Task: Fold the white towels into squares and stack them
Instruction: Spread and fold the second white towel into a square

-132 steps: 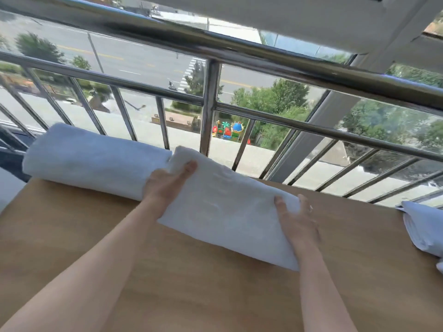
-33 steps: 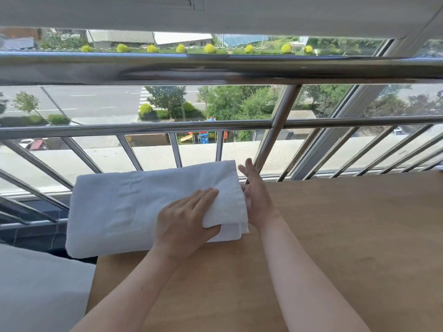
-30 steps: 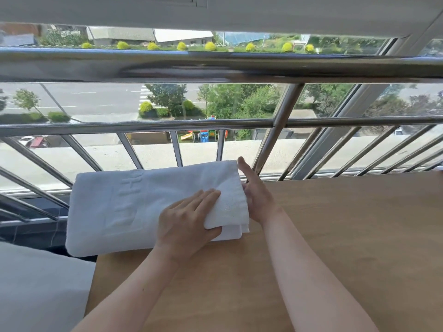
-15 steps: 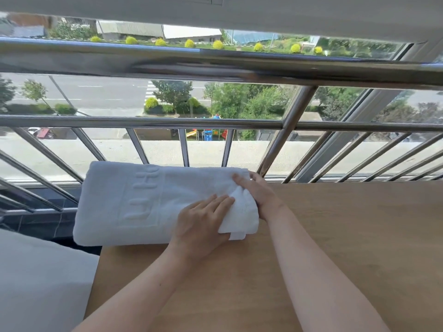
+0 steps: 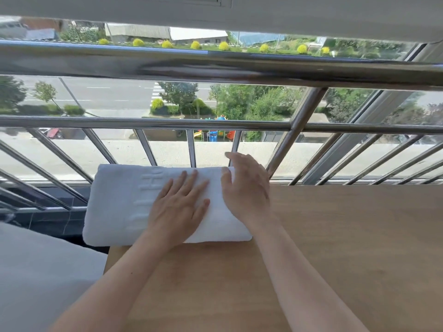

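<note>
White towel (image 5: 119, 202) lay folded on the wooden table (image 5: 347, 248); we pressed our left hand (image 5: 177, 209) and right hand (image 5: 247, 188) flat on it, fingers straight, gripping nothing.

Upper-floor room, probably hotel guest room; private flat not ruled out.
- White towel (image 5: 115, 200) carries embossed lettering, only "HO" legible.
- White padded surface (image 5: 36, 271), possibly bed, just beside wooden table (image 5: 335, 236).
- Table set against window frame (image 5: 311, 13) fitted with stainless steel guard railing (image 5: 215, 68).
- View drops onto road (image 5: 107, 92), trees, playground (image 5: 213, 134): room well above street level.
</note>
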